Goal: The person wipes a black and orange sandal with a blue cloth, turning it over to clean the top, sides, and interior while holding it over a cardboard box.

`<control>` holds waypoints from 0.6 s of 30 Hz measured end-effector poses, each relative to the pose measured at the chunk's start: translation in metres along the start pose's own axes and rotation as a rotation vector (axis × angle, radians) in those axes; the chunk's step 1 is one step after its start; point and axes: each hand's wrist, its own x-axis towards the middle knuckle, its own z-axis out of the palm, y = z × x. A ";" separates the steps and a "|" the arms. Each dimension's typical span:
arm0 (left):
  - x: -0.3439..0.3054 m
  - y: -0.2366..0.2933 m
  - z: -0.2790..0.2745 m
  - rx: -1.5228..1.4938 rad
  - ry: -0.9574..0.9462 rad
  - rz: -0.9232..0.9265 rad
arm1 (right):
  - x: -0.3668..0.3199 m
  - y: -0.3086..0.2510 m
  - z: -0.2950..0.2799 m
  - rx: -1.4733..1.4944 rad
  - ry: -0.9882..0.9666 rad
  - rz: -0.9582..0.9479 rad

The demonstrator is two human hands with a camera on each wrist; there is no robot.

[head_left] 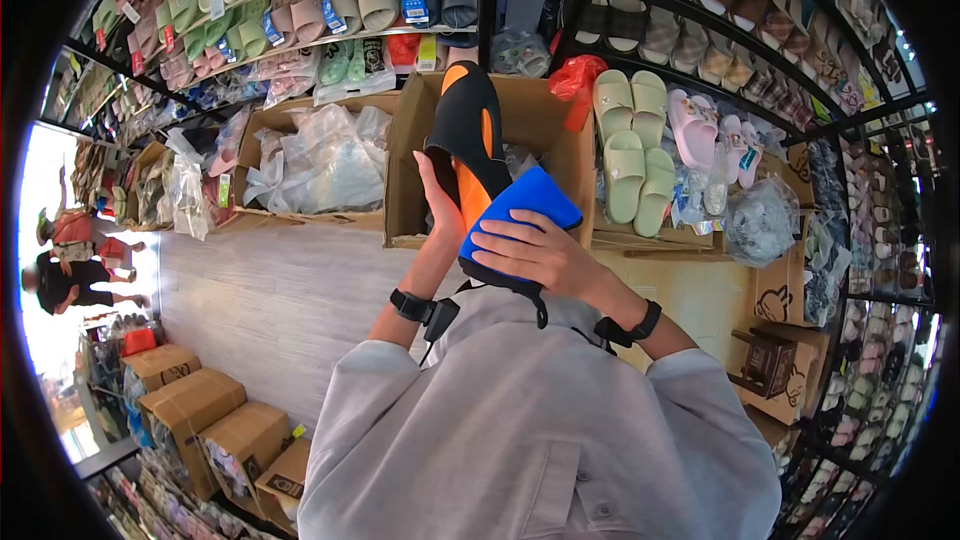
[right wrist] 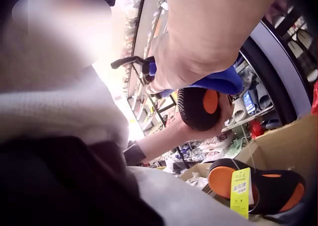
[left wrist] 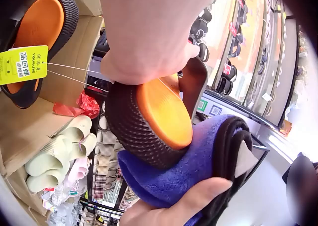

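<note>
My left hand (head_left: pixel 440 212) grips a black slipper with an orange insole (left wrist: pixel 166 116) near its upper. Its heel end points toward my right hand (head_left: pixel 530 252), which holds a folded blue fuzzy cloth (head_left: pixel 545 195) with a black edge and a black loop. The cloth lies against the slipper's heel. In the left wrist view, my right thumb (left wrist: pixel 198 198) presses along the cloth. A second matching slipper (right wrist: pixel 268 191), joined by a string with a yellow tag (right wrist: pixel 240 193), is at the cardboard box (head_left: pixel 415 120); the tag also shows in the left wrist view.
Left of the box stands another carton of clear plastic bags (head_left: pixel 325 155). Pale green slippers (head_left: pixel 625 170) and pink slides (head_left: pixel 695 125) sit to the right. Shoe racks (head_left: pixel 350 10) line the walls. More cartons (head_left: pixel 195 405) stand behind on the left, and people (head_left: pixel 75 280) are at the far left.
</note>
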 end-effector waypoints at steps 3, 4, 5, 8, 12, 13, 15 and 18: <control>0.000 0.000 0.001 0.008 0.056 0.033 | -0.005 0.012 0.005 0.268 0.203 0.206; 0.001 0.000 -0.005 -0.043 0.003 -0.014 | -0.007 0.017 0.011 0.269 0.285 0.271; 0.005 -0.004 -0.014 -0.079 -0.015 -0.035 | -0.007 0.019 0.015 0.234 0.338 0.348; 0.012 -0.010 -0.025 -0.135 -0.018 -0.045 | -0.001 0.011 0.010 0.138 0.289 0.319; 0.005 -0.006 -0.009 -0.050 0.057 0.022 | 0.001 -0.009 0.006 -0.014 0.118 0.061; 0.003 -0.005 -0.006 -0.026 0.062 0.028 | 0.000 -0.009 0.011 -0.054 0.096 -0.017; -0.002 0.000 0.001 -0.091 0.006 -0.072 | -0.005 -0.003 0.006 -0.003 0.054 0.006; 0.002 0.000 -0.008 -0.170 -0.068 -0.193 | -0.008 0.014 -0.004 0.212 0.135 0.180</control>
